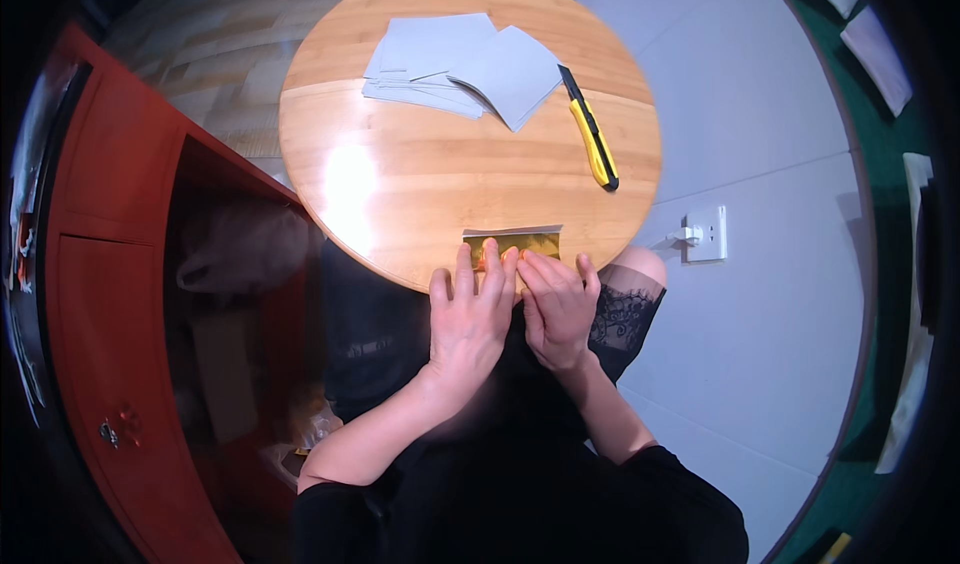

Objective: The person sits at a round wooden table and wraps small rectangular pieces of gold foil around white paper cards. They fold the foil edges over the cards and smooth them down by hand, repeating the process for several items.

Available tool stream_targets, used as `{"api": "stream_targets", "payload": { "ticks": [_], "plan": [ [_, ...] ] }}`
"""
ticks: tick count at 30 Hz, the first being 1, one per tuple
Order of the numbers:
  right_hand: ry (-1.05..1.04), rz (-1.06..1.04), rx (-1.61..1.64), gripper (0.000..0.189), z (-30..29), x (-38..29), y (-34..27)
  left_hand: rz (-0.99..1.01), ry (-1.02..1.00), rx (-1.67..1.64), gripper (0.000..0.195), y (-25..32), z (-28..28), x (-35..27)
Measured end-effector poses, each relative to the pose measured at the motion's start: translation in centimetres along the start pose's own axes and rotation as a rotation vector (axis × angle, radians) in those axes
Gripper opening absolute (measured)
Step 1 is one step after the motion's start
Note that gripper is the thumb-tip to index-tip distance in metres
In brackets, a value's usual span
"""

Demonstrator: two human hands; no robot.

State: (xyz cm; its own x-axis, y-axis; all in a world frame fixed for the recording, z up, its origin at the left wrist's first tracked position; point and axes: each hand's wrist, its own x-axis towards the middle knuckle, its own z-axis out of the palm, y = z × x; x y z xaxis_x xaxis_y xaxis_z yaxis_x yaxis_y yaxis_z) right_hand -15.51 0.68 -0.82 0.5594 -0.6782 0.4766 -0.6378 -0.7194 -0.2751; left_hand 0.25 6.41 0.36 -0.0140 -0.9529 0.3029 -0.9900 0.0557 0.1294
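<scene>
A strip of shiny gold foil paper point(546, 244) lies near the front edge of the round wooden table point(420, 159), its far edge showing pale grey. My left hand point(474, 309) rests its fingertips on the strip, fingers spread. Close beside it, my right hand point(556, 305) has its fingers bunched over the strip's near part, with the thumb lower down. Whether the right fingers pinch the paper is hidden. Orange reflections show on the foil around the fingertips. A yellow and black utility knife point(594, 140) lies at the table's right, apart from both hands.
Loose stacked sheets of white paper point(435, 46) lie at the table's far side, one sheet point(517, 76) curling up. On the left stands a red cabinet point(112, 301) with an open compartment holding a bag point(247, 245). A wall socket point(705, 234) with a plug is on the right.
</scene>
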Motion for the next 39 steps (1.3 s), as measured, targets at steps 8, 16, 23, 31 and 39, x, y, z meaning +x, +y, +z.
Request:
{"api": "stream_targets", "payload": {
  "ticks": [8,16,23,31,39],
  "plan": [
    [-0.162,-0.002,0.021,0.053,-0.1,0.9,1.1,-0.093,0.021,-0.038,0.065,0.8,0.2,0.0],
    [-0.192,-0.003,-0.138,0.043,-2.1,1.6,2.2,-0.05,-0.065,-0.033,0.086,0.2,-0.7,-0.3],
    [-0.021,0.151,-0.207,0.037,-3.1,2.2,4.4,-0.089,-0.03,-0.051,0.087,0.9,-0.1,0.0],
    [0.075,0.36,0.474,0.045,2.7,4.1,1.8,-0.111,-0.016,-0.371,0.071,-1.1,-2.0,0.9],
    [-0.019,0.333,0.185,0.078,1.4,3.9,-2.1,-0.097,0.013,-0.68,0.062,-4.4,-2.2,0.0]
  ]
}}
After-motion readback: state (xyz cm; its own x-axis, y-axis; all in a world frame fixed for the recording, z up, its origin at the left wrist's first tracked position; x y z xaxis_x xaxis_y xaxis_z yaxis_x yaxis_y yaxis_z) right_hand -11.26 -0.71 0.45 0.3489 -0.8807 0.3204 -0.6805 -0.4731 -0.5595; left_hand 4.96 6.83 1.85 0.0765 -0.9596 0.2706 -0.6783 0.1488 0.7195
